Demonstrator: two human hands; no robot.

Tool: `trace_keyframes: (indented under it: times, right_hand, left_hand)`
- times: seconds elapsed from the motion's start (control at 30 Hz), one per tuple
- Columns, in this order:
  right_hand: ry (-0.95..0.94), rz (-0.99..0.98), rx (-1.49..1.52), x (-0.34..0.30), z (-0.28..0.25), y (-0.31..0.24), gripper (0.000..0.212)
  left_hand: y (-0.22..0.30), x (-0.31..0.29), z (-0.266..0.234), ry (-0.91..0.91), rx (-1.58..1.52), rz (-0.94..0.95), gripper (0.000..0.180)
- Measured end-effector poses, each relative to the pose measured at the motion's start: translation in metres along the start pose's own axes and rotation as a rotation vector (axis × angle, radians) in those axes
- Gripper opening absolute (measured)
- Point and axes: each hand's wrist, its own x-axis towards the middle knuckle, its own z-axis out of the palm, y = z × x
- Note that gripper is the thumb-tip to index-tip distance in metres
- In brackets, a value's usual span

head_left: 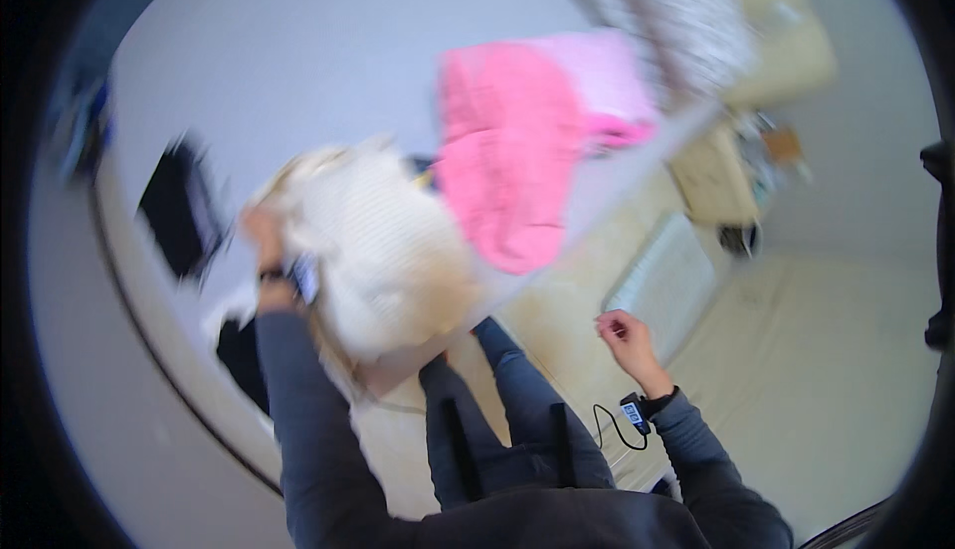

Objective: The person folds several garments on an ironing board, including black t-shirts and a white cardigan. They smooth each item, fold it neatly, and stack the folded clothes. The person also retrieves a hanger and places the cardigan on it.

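My left hand (264, 234) is at the left edge of a bulky cream knitted cloth (373, 241) near the front edge of the bed. Motion smears its fingers, so their grip does not show. The cloth lies bunched, with a ribbed texture and a tan patch at its lower right. Away from the bed, my right hand (629, 343) hangs in the air with its fingers curled in and nothing visible in them. To the right of the cream cloth lies a folded bright pink cloth (507, 156), partly over a paler pink one (602, 77).
Black cloth pieces (181, 209) lie left of my left hand. A patterned bundle (691, 22) sits at the far right, beside a beige cushion-like piece (786, 37). On the floor, a pale flat pad (662, 275) lies beyond my right hand, near a cream box-like object (713, 176).
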Motion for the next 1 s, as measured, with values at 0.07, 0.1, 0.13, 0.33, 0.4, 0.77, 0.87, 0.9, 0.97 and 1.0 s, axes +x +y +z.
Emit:
trace_keyframes:
  times: [0.07,0.1,0.13,0.33,0.4,0.77,0.87,0.9,0.97,1.0]
  right_hand:
    - [0.125,0.015,0.028,-0.051,-0.013,0.011,0.012]
    - [0.161,0.05,-0.007,-0.074,-0.017,0.012,0.013]
    - [0.158,0.171,0.04,-0.094,-0.02,0.01,0.015]
    - [0.301,-0.056,0.224,-0.125,-0.052,-0.038,0.045]
    - [0.421,-0.222,0.419,-0.123,-0.067,-0.055,0.055]
    - [0.655,-0.609,0.169,-0.219,-0.187,0.063,0.054]
    - [0.892,-0.199,0.303,-0.282,-0.221,0.1,0.043]
    - [1.039,-0.129,0.217,-0.304,-0.234,0.106,0.041]
    - [1.405,0.023,-0.03,-0.357,-0.267,0.121,0.036]
    - [1.339,0.128,-0.178,-0.387,-0.298,0.135,0.031]
  left_hand:
    - [0.038,-0.034,-0.028,0.099,-0.507,-0.088,0.03]
    - [0.07,-0.053,-0.047,0.089,-0.664,-0.028,0.031]
    - [0.112,-0.074,-0.068,0.034,-0.815,0.062,0.031]
    - [0.36,-0.227,-0.219,-0.687,-1.081,0.841,0.038]
    - [0.409,-0.276,-0.258,-0.885,-1.032,1.051,0.04]
    - [0.528,-0.463,-0.365,-1.765,-0.654,1.447,0.058]
    - [0.555,-0.5,-0.393,-1.976,-0.625,1.476,0.063]
    - [0.55,-0.53,-0.388,-1.192,-1.182,1.909,0.032]
    - [0.607,-0.567,-0.405,-0.504,-0.804,2.262,0.038]
    - [0.642,-0.597,-0.406,-0.555,-0.842,2.159,0.039]
